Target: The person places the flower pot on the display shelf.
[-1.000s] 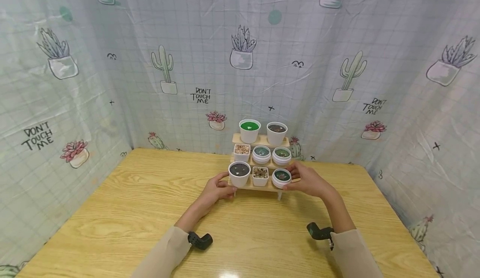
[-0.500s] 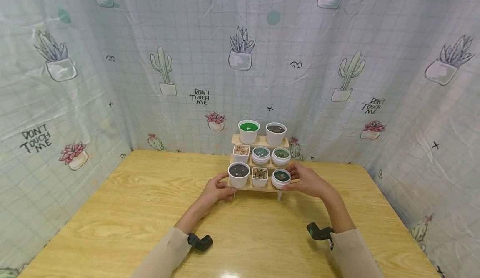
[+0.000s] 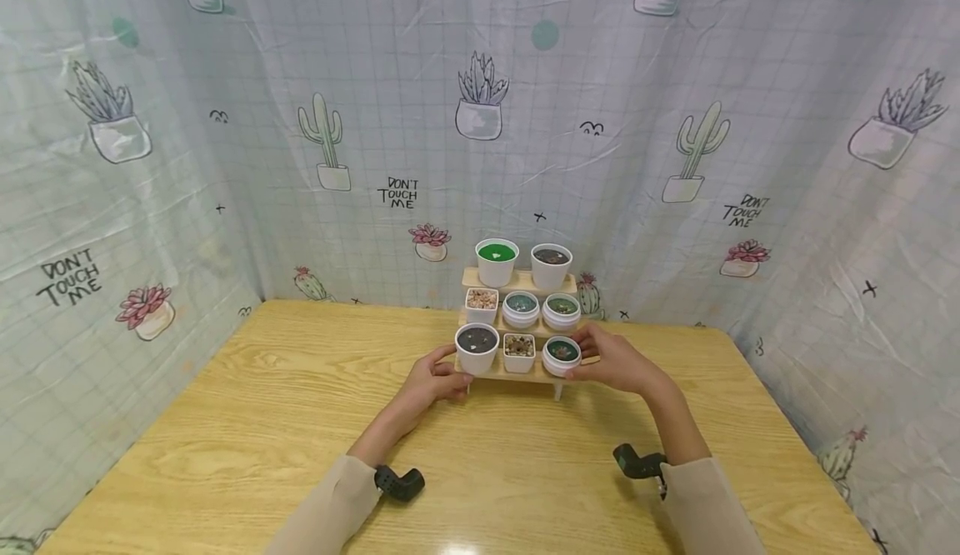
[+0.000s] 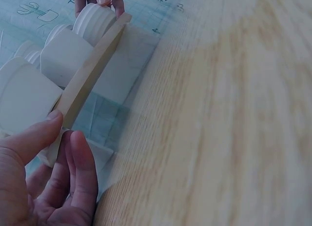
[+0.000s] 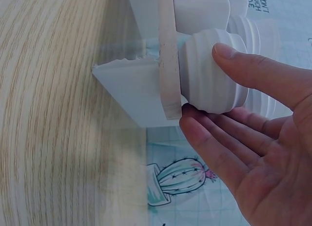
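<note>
A three-tier stand (image 3: 517, 377) of pale wood boards on white legs holds several small white pots. My left hand (image 3: 429, 384) grips the left end of its lowest board. In the left wrist view, the thumb (image 4: 41, 133) presses on the board (image 4: 92, 72) and the fingers curl below it. Beside that hand sits a large round pot (image 3: 477, 359) with dark filling. At the board's right end, my right hand (image 3: 618, 361) holds a ribbed round pot (image 5: 209, 72) with dark green filling, its thumb in front and fingers round the far side. Between them stands a square pot (image 3: 519, 363).
On the middle tier are a square pot (image 3: 482, 313) with pebbles and two ribbed round pots. The top tier bears a green-filled pot (image 3: 497, 270) and a dark-filled pot (image 3: 551, 273). A cactus-print curtain (image 3: 420, 55) hangs behind the wooden table (image 3: 517, 472).
The head view has shifted very slightly. Both hands stay where they were on the stand and the pot, and the pots keep their places.
</note>
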